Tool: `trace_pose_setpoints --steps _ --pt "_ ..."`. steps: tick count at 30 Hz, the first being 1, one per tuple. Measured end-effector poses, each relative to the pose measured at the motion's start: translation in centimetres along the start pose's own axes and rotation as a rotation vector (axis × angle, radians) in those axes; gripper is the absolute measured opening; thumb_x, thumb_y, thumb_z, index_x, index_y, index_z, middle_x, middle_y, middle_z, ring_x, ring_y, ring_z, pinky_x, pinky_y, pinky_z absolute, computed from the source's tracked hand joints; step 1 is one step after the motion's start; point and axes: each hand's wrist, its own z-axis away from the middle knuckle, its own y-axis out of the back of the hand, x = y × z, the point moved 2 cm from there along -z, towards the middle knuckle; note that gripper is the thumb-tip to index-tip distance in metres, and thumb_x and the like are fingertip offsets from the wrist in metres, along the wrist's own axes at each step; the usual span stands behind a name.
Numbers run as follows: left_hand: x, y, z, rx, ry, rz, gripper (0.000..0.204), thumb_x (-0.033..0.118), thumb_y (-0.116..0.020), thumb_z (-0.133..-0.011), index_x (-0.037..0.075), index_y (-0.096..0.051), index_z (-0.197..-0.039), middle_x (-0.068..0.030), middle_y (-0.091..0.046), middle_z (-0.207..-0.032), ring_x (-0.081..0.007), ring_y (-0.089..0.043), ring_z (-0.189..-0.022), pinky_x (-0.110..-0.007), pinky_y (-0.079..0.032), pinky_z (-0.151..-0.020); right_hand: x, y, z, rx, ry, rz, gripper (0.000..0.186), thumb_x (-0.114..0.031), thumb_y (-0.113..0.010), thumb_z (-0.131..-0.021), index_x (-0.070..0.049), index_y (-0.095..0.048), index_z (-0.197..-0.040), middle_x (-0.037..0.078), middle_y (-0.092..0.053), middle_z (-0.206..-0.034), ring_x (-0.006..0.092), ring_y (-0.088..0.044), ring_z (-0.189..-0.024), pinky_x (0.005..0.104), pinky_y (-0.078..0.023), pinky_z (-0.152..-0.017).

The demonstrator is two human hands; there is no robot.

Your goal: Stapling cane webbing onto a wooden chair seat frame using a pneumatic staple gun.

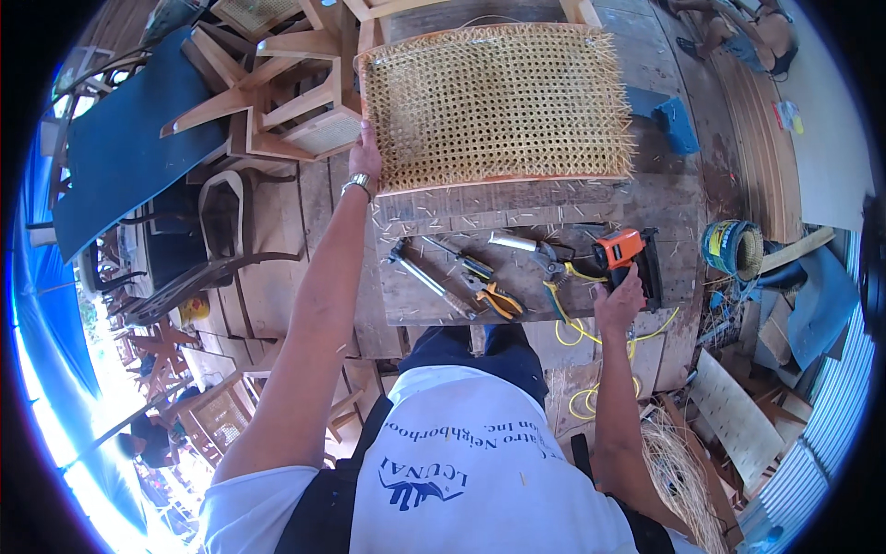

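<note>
A wooden-framed panel of woven cane, with frayed strands along its right edge, lies across the worn wooden bench. My left hand grips the panel's lower left side. My right hand is closed on the orange and black staple gun, which has a yellow hose. Left of it on the bench are a hammer, a screwdriver, yellow-handled pliers and cutting snips, among scattered cane bits.
Wooden chair frames stand at upper left beside a blue sheet. A roll of cane strip and loose fibres lie at right. Another person is at upper right, and one at lower left.
</note>
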Motion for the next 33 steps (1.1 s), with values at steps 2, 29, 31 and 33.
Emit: trace_pose_setpoints --steps 2,29,31,33 --pt "-0.2 0.5 -0.1 -0.018 0.005 0.026 0.096 0.078 -0.028 -0.093 -0.001 -0.049 -0.143 -0.0285 -0.056 -0.137 -0.043 -0.049 -0.132 -0.043 -0.039 -0.108 -0.5 0.1 0.2 0.017 0.003 0.004 0.095 -0.018 -0.084 -0.071 -0.004 -0.03 -0.149 0.021 -0.054 -0.123 0.0412 -0.053 -0.114 0.0511 -0.039 -0.1" --pt "-1.0 -0.6 -0.4 0.013 -0.028 0.227 0.091 0.075 -0.037 -0.094 -0.005 -0.055 -0.135 -0.0254 -0.062 -0.13 -0.0355 -0.058 -0.123 -0.04 -0.042 -0.105 2.7 -1.7 -1.2 -0.035 -0.011 -0.014 0.058 -0.017 -0.076 -0.08 -0.004 -0.047 -0.129 0.021 -0.056 -0.118 0.0428 -0.054 -0.114 0.0537 -0.043 -0.094" --pt "0.6 -1.0 1.3 -0.012 -0.049 0.27 0.09 0.076 -0.037 -0.093 -0.004 -0.058 -0.132 -0.0239 -0.064 -0.126 -0.0344 -0.06 -0.12 -0.039 -0.042 -0.104 3.4 -1.0 -1.6 -0.088 -0.04 -0.012 0.055 -0.016 -0.075 -0.079 -0.004 -0.047 -0.126 0.021 -0.057 -0.116 0.0439 -0.055 -0.112 0.0543 -0.044 -0.092" --pt "-0.4 -0.7 0.4 -0.004 -0.05 0.226 0.089 0.076 -0.037 -0.093 -0.002 -0.06 -0.13 -0.0234 -0.065 -0.124 -0.0346 -0.06 -0.119 -0.04 -0.043 -0.102 3.2 -0.5 -2.4 -0.089 -0.005 -0.043 0.045 -0.015 -0.071 -0.077 -0.005 -0.05 -0.115 0.023 -0.06 -0.109 0.046 -0.059 -0.104 0.0542 -0.047 -0.087"
